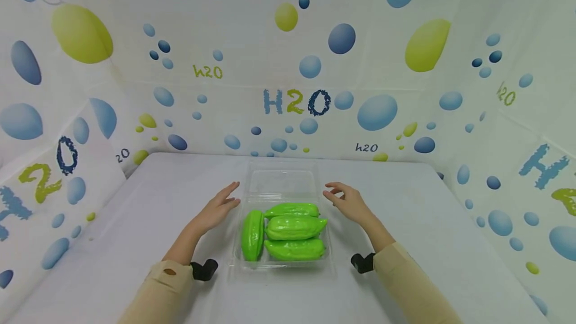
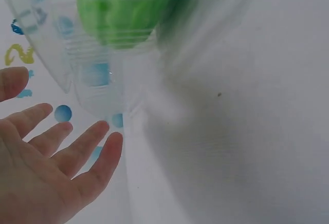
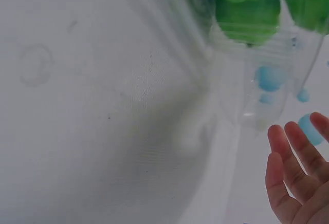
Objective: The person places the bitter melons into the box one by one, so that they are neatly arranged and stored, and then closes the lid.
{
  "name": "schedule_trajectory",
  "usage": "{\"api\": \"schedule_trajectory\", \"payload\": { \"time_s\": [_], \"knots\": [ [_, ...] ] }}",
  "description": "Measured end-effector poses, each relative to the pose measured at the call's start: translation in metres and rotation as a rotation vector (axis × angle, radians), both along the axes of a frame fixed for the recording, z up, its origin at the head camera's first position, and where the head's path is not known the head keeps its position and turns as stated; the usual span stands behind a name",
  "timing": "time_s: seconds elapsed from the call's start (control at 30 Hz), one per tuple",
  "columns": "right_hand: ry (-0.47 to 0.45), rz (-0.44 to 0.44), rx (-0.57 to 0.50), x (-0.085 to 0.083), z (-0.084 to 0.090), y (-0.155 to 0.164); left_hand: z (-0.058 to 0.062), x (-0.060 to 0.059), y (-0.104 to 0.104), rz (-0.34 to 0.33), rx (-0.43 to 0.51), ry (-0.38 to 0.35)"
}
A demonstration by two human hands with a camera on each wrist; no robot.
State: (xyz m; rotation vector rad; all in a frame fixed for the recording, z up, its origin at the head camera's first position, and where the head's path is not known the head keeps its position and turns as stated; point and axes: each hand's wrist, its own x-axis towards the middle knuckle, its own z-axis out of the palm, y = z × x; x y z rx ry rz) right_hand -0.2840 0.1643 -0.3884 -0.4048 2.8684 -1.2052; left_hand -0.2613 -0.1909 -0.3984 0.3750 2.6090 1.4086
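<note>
A clear plastic clamshell box (image 1: pixel 282 264) lies open on the white table, its lid (image 1: pixel 281 182) folded back on the far side. Several glossy green vegetables (image 1: pixel 294 227) fill the near half. My left hand (image 1: pixel 219 208) hovers just left of the box's hinge, fingers straight and spread, holding nothing. My right hand (image 1: pixel 347 201) hovers just right of it, fingers loosely bent, also empty. In the left wrist view the spread left hand (image 2: pixel 51 157) is below the box's clear wall (image 2: pixel 82 64). The right wrist view shows the right hand's fingertips (image 3: pixel 295 167) beside the box (image 3: pixel 267 75).
The white table (image 1: pixel 135 224) is closed in on three sides by cloth walls (image 1: pixel 292 64) printed with blue and green bubbles. Bare tabletop stretches left and right of the box. A black wrist-camera mount (image 1: pixel 204 269) sits on each forearm.
</note>
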Motion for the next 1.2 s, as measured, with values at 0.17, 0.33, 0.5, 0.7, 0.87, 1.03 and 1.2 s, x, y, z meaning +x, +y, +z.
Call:
{"api": "schedule_trajectory", "payload": {
  "time_s": [0.17, 0.33, 0.5, 0.7, 0.87, 1.03, 1.2],
  "knots": [
    [-0.077, -0.04, 0.01, -0.016, -0.007, -0.004, 0.002, -0.022, 0.004, -0.008, -0.073, -0.071],
    [-0.166, -0.068, 0.012, -0.029, -0.013, -0.007, 0.005, -0.038, 0.008, -0.01, -0.094, -0.129],
    [-0.275, -0.074, -0.046, -0.036, -0.018, -0.008, 0.004, -0.047, 0.011, -0.007, -0.041, -0.196],
    [-0.395, -0.134, -0.193, -0.04, -0.022, -0.01, 0.0, -0.052, 0.016, -0.002, -0.007, -0.269],
    [-0.399, -0.137, -0.249, -0.042, -0.021, -0.012, -0.001, -0.054, 0.017, 0.008, 0.01, -0.234],
    [-0.327, -0.112, -0.276, -0.041, -0.017, -0.011, -0.002, -0.056, 0.018, 0.027, 0.062, -0.15],
    [-0.26, -0.109, -0.32, -0.04, -0.014, -0.01, -0.004, -0.058, 0.02, 0.1, 0.142, -0.075]
  ]
}}
